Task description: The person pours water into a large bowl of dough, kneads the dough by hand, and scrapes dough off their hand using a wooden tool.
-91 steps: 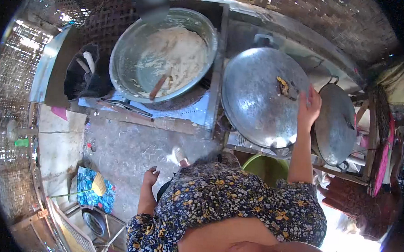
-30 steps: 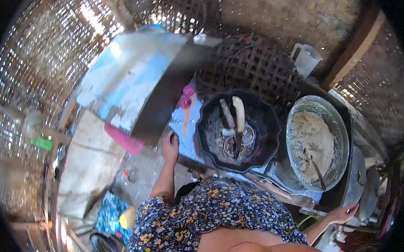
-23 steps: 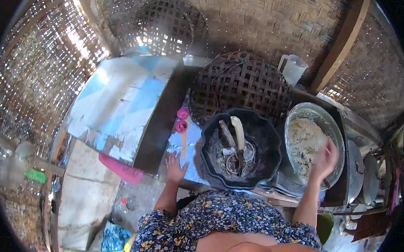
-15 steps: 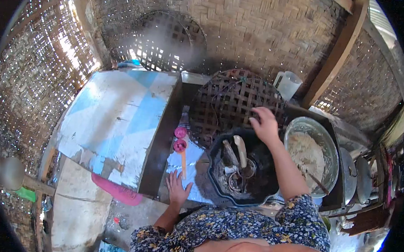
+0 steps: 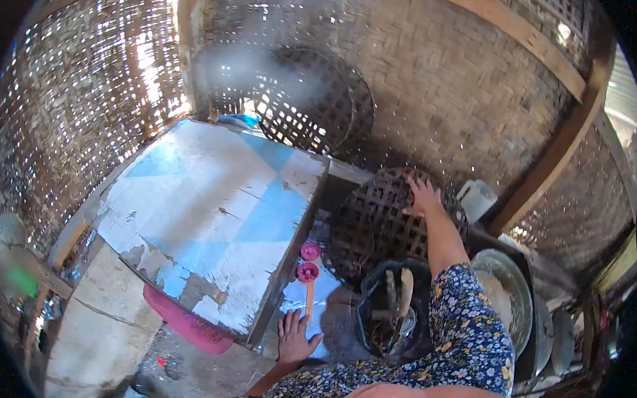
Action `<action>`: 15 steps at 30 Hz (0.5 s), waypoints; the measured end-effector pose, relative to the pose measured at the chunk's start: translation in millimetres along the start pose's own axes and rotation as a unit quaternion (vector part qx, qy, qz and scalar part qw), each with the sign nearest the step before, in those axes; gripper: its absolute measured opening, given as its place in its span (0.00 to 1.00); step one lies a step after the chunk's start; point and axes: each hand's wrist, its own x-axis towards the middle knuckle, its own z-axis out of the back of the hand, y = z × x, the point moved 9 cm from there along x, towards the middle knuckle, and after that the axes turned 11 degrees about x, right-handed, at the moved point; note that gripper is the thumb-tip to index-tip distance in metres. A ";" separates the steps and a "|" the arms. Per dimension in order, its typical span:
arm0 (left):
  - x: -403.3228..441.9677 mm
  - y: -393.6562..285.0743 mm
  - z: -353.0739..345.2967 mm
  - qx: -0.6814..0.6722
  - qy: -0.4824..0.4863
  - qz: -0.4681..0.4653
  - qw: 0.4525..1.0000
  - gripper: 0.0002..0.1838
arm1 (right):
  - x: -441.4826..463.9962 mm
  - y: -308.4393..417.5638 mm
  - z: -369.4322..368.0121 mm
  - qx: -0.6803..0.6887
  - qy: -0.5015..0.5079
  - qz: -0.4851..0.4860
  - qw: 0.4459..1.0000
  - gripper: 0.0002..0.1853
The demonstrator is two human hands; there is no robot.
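Observation:
My right hand [image 5: 423, 197] reaches out over the dark woven bamboo basket [image 5: 371, 220] with its fingers spread; the fingertips are at its upper part, and whether they press on it I cannot tell. My left hand [image 5: 297, 338] lies flat, fingers apart, on a pale shiny sheet [image 5: 290, 304] at the counter's near edge. Just beyond it are an orange-brown stick [image 5: 309, 299] and two round pink pieces [image 5: 307, 272]. Between my arms stands a black basin [image 5: 364, 335] holding a pale long-handled tool [image 5: 406, 290] and other utensils. Neither hand holds anything visible.
A worn blue-and-white board-topped box [image 5: 217, 201] stands on the left, with a pink item [image 5: 182, 321] below its edge. At the right are a metal bowl [image 5: 526, 289] of pale flour-like stuff and a translucent measuring jug [image 5: 477, 199]. A round woven tray [image 5: 323, 102] leans on the wall.
My right hand has stretched farther forward onto the woven basket, its sleeve now covering part of the metal bowl. The view has shifted and tilted. My left hand stays on the sheet.

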 end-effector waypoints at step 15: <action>-1.5 -2.8 -2.1 0.034 -0.024 -0.008 0.999 0.33 | -64.0 -46.5 85.8 0.081 -0.062 0.140 0.985 0.27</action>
